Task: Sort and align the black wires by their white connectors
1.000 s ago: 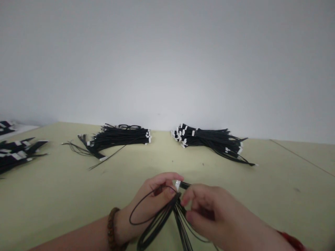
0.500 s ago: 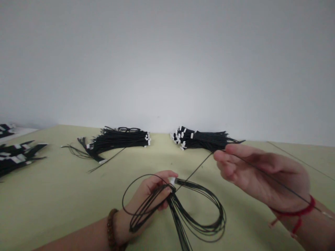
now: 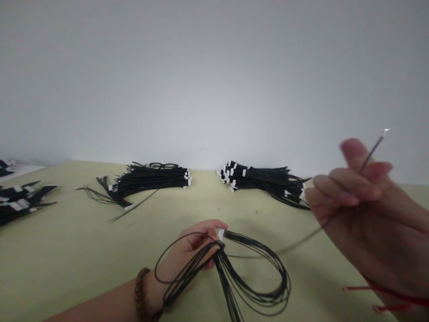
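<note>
My left hand [image 3: 197,250] is closed on a looped bundle of thin black wires [image 3: 279,286], low in the middle of the view. A white connector [image 3: 220,234] shows at its fingertips, with wires running out of it to the right. My right hand [image 3: 355,197], raised at the right, pinches one black wire [image 3: 371,154] near its end. A shiny metal terminal [image 3: 385,130] tips that wire and points up and right. From the right hand the wire sags back toward the bundle in the left hand.
Two heaps of black wire harnesses with white connectors lie by the wall, one left of centre [image 3: 154,179] and one to the right [image 3: 264,180]. Eyeglasses [image 3: 163,166] rest behind the left heap. More harnesses [image 3: 20,201] lie at the left edge of the pale yellow table [image 3: 100,250].
My right hand has moved right and up along the wire and now pinches near its metal tip. The wire, taut before, hangs slack. My left hand has stayed nearly still.
</note>
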Tool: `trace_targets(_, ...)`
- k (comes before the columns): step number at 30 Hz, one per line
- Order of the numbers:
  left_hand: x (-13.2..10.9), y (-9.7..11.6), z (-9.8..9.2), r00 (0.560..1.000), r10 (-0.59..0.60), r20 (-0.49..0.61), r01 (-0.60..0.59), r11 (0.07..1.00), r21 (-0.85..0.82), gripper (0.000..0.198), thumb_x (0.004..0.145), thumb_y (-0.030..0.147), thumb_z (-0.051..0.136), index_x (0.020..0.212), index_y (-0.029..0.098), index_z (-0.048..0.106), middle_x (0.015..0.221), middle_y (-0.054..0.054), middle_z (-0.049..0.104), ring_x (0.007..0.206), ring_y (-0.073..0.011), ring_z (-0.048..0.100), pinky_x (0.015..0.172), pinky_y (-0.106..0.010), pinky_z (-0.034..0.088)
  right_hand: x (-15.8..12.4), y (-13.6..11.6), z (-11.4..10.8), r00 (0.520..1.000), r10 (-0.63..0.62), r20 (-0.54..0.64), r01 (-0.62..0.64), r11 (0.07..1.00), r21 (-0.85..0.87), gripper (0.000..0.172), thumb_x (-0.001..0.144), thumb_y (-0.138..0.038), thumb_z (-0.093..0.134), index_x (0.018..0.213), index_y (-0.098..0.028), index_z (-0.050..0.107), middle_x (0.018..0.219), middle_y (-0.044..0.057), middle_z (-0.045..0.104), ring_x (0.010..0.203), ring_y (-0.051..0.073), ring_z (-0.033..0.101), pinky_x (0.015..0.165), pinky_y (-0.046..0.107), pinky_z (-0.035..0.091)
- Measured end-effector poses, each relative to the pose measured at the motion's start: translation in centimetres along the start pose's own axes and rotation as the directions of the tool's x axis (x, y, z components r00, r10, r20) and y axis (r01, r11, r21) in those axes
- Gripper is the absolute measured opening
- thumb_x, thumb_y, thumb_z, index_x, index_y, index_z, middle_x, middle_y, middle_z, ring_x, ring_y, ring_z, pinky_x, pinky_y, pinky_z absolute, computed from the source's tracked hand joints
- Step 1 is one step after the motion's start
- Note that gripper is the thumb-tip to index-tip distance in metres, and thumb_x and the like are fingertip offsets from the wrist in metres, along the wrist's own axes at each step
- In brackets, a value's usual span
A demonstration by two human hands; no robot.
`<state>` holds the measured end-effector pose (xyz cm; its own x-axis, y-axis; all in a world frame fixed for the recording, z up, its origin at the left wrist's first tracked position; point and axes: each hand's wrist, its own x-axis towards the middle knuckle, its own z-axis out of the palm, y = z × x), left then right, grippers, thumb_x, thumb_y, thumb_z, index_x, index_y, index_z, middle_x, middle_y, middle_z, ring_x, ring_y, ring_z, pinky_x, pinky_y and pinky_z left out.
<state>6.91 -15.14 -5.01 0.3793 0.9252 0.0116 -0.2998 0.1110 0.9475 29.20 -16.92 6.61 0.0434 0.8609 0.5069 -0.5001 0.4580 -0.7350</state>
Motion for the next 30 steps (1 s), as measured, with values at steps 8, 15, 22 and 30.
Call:
trace_targets(8,-0.6,0.1,-0.1,1.0,0.005,0.013,-0.005,0.999,-0.032,0.028,0.068,0.028,0.078,0.095,0.025,0.073,0.069,0.001,0.053,0.052,-0.0073,0.045,0.046,-0.017,0.033,-5.0,2.4,2.3,0.815,0.567,0.122,-0.094,0.337,-0.937,0.025,0.086,-0.028,0.046,0.063,-0.021,0.05,0.053,0.0,0.058,0.045,0.014,0.05,0.04,0.022,0.033)
trace_targets(15,0.1,-0.4,-0.1,0.99,0.058,0.132,-0.05,0.996,-0.069,0.026,0.069,0.034,0.077,0.093,0.026,0.074,0.06,0.004,0.048,0.043,-0.0036,0.039,0.039,-0.014,0.03,-6.1,4.4,1.7,0.875,0.297,0.382,0.417,-0.063,-0.907,0.021,0.084,-0.02,0.048,0.063,-0.022,0.048,0.05,-0.002,0.052,0.039,0.014,0.048,0.036,0.024,0.027)
trace_targets(22,-0.1,-0.4,0.4,0.982,0.089,0.169,-0.065,0.987,-0.145,0.023,0.069,0.025,0.078,0.092,0.028,0.074,0.057,0.005,0.048,0.043,-0.0029,0.04,0.04,-0.013,0.028,-5.9,4.5,1.7,0.873,0.293,0.39,0.431,-0.09,-0.898,0.019,0.082,-0.019,0.051,0.064,-0.022,0.05,0.049,-0.003,0.054,0.038,0.015,0.05,0.036,0.024,0.029)
trace_targets(30,-1.0,0.4,0.8,0.992,0.055,0.115,-0.051,0.998,-0.041,0.02,0.075,0.031,0.073,0.094,0.025,0.073,0.062,0.003,0.049,0.051,-0.0062,0.04,0.046,-0.016,0.028,-6.0,4.6,1.9,0.868,0.309,0.388,0.429,-0.074,-0.9,0.02,0.078,-0.015,0.053,0.061,-0.022,0.047,0.049,-0.003,0.056,0.037,0.014,0.05,0.036,0.024,0.028)
